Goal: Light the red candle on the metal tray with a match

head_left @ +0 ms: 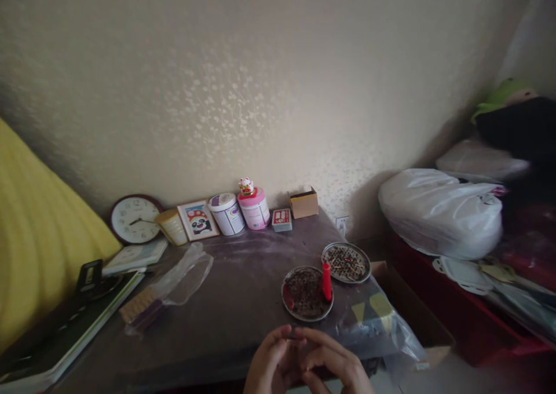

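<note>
From the head camera, both of my hands sit at the bottom edge of the picture, just in front of the near edge of the bench (243, 301). My left hand (271, 362) and my right hand (336, 368) are pressed together, fingers curled and touching at the tips. Something small and thin seems to be pinched between them, but I cannot tell what it is, nor whether either hand truly grips it.

Nearest to my hands, a little farther back on the bench, stands a round metal dish (292, 308) filled with dark bits, with a red stick (326, 281) standing upright at its right rim. Just behind and to the right lies a second metal dish (346, 263), also holding dark bits. A clear plastic bag (382, 321) lies under and to the right of the dishes, hanging over the bench corner.

To the left lies another clear bag (174, 284) with a bundle of thin sticks inside. Along the wall stand a wall clock (135, 219), a panda picture (198, 220), a white tub (226, 213), a pink tub (254, 208) with a small cat figure (245, 186) on top, a red pack (282, 219) and a small cardboard box (303, 203). Books (65, 336) lie at the left edge. At the right, well apart, a big white sack (438, 211) rests on a red shelf (456, 313).
</note>
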{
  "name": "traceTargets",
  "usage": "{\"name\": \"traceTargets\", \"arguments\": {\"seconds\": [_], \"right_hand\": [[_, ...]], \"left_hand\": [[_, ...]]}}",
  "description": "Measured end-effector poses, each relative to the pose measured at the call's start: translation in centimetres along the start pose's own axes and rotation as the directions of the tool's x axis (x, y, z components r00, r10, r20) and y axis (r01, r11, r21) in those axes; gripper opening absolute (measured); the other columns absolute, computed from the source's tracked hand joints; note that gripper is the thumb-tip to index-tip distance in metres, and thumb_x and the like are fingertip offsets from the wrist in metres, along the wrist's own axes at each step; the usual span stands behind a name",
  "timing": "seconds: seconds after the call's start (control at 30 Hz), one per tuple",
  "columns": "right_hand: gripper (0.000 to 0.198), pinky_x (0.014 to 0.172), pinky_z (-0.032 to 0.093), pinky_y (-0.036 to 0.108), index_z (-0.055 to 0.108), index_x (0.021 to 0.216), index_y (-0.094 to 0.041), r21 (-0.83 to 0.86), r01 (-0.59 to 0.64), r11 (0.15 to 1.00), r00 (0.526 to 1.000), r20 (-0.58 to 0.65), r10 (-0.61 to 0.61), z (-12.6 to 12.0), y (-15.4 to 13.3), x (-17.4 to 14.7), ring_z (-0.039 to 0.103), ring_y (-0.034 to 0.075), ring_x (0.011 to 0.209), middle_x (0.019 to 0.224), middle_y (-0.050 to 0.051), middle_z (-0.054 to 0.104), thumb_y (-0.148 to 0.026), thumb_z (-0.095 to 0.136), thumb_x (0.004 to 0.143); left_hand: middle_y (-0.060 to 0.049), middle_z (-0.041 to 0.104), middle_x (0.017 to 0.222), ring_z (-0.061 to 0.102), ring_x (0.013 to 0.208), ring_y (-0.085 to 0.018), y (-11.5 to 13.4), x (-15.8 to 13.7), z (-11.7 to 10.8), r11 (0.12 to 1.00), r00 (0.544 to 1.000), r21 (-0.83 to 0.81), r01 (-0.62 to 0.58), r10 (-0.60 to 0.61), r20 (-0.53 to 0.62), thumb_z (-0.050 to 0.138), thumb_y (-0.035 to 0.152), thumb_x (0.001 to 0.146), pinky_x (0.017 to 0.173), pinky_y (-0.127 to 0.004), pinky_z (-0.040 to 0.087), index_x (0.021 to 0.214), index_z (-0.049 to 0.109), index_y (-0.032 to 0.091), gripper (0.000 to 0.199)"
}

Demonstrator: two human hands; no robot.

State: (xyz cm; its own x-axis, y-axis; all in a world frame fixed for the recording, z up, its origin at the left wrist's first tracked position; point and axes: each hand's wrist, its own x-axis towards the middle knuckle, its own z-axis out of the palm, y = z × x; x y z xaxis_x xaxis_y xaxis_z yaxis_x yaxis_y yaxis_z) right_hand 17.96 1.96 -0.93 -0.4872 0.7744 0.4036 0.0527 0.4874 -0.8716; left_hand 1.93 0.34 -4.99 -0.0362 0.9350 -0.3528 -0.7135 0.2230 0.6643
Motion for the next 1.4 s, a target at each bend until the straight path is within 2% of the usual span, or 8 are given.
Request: {"name": "traceTargets", "arguments": {"seconds": [0.07, 0.2, 0.33, 0.5, 0.7, 1.0, 1.13, 1.4], "right_hand": [[0.016, 0.072, 0.059, 0.023, 0.068, 0.08, -0.02, -0.014, -0.037, 0.999, 0.999, 0.007, 0.037, -0.4, -0.2, 0.1, 0.074, 0.018, 0.086, 0.126, 0.011, 0.065, -0.007, 0.058, 0.081], [0.015, 0.076, 0.058, 0.027, 0.067, 0.075, -0.019, -0.045, -0.009, 0.999, 1.0, 0.026, 0.01, -0.8, -0.7, 0.5, 0.073, 0.02, 0.087, 0.112, 0.012, 0.072, -0.009, 0.058, 0.081], [0.015, 0.079, 0.057, 0.025, 0.067, 0.077, -0.019, -0.115, 0.055, 0.992, 0.998, -0.028, -0.059, -1.0, -0.9, 0.6, 0.073, 0.019, 0.09, 0.102, 0.01, 0.074, -0.007, 0.058, 0.08], [0.016, 0.078, 0.057, 0.02, 0.068, 0.08, -0.022, -0.163, 0.091, 0.982, 0.985, -0.131, -0.113, -1.4, -1.1, 0.6, 0.073, 0.017, 0.089, 0.1, 0.006, 0.075, -0.006, 0.062, 0.078], [0.016, 0.078, 0.057, 0.019, 0.067, 0.08, -0.022, -0.14, 0.127, 0.982, 0.981, -0.127, -0.145, -1.5, -1.4, 0.6, 0.074, 0.016, 0.088, 0.1, 0.005, 0.076, -0.007, 0.062, 0.08], [0.013, 0.077, 0.057, 0.02, 0.067, 0.078, -0.021, -0.159, 0.094, 0.983, 0.987, -0.114, -0.112, -1.6, -1.3, 0.3, 0.074, 0.017, 0.086, 0.098, 0.006, 0.075, -0.009, 0.063, 0.08], [0.012, 0.077, 0.057, 0.022, 0.066, 0.078, -0.021, -0.141, 0.08, 0.987, 0.992, -0.085, -0.093, -1.6, -1.5, 0.6, 0.073, 0.018, 0.087, 0.099, 0.007, 0.075, -0.013, 0.061, 0.083], [0.013, 0.076, 0.057, 0.024, 0.066, 0.077, -0.021, -0.13, 0.092, 0.987, 0.993, -0.057, -0.101, -1.4, -0.8, 0.5, 0.073, 0.018, 0.086, 0.097, 0.007, 0.074, -0.014, 0.058, 0.084]], "left_hand": [[-0.012, 0.077, 0.087, 0.07, 0.081, -0.029, -0.3, 0.2, 0.1, 0.998, 0.997, 0.051, -0.037, 0.034, 0.063, 0.087, 0.043, 0.054, 0.068, -0.038, 0.049, 0.088, 0.073, 0.02, 0.044], [-0.01, 0.078, 0.081, 0.07, 0.07, -0.024, -0.7, 1.2, -0.4, 0.995, 0.99, 0.086, -0.048, 0.036, 0.136, 0.092, 0.037, 0.047, 0.066, -0.035, 0.049, 0.085, 0.075, 0.02, 0.046], [-0.012, 0.077, 0.094, 0.07, 0.08, -0.026, -0.9, 1.4, -1.0, 0.994, 0.981, 0.099, -0.035, 0.015, 0.191, 0.09, 0.041, 0.051, 0.069, -0.037, 0.05, 0.088, 0.075, 0.02, 0.045], [-0.018, 0.074, 0.101, 0.065, 0.101, -0.036, -1.1, 1.1, -0.9, 0.982, 0.988, 0.177, -0.068, 0.042, 0.149, 0.087, 0.049, 0.051, 0.086, -0.048, 0.047, 0.093, 0.075, 0.017, 0.055], [-0.017, 0.075, 0.096, 0.068, 0.092, -0.035, -0.8, 1.0, -0.3, 0.986, 0.962, 0.168, -0.02, -0.027, 0.27, 0.086, 0.053, 0.049, 0.081, -0.049, 0.048, 0.093, 0.076, 0.016, 0.058], [-0.009, 0.072, 0.08, 0.066, 0.069, -0.027, -1.1, 1.7, -1.5, 0.967, 0.967, 0.255, 0.012, -0.076, 0.243, 0.084, 0.054, 0.052, 0.079, -0.048, 0.046, 0.087, 0.074, 0.018, 0.051], [-0.007, 0.07, 0.075, 0.065, 0.068, -0.026, -1.1, 1.5, -1.4, 0.97, 0.969, 0.241, 0.019, -0.077, 0.233, 0.083, 0.052, 0.055, 0.08, -0.047, 0.045, 0.085, 0.073, 0.019, 0.046], [-0.01, 0.072, 0.087, 0.065, 0.074, -0.026, -0.9, 1.1, -1.4, 0.977, 0.964, 0.211, 0.018, -0.073, 0.257, 0.084, 0.051, 0.055, 0.078, -0.043, 0.046, 0.09, 0.075, 0.02, 0.048]]}}
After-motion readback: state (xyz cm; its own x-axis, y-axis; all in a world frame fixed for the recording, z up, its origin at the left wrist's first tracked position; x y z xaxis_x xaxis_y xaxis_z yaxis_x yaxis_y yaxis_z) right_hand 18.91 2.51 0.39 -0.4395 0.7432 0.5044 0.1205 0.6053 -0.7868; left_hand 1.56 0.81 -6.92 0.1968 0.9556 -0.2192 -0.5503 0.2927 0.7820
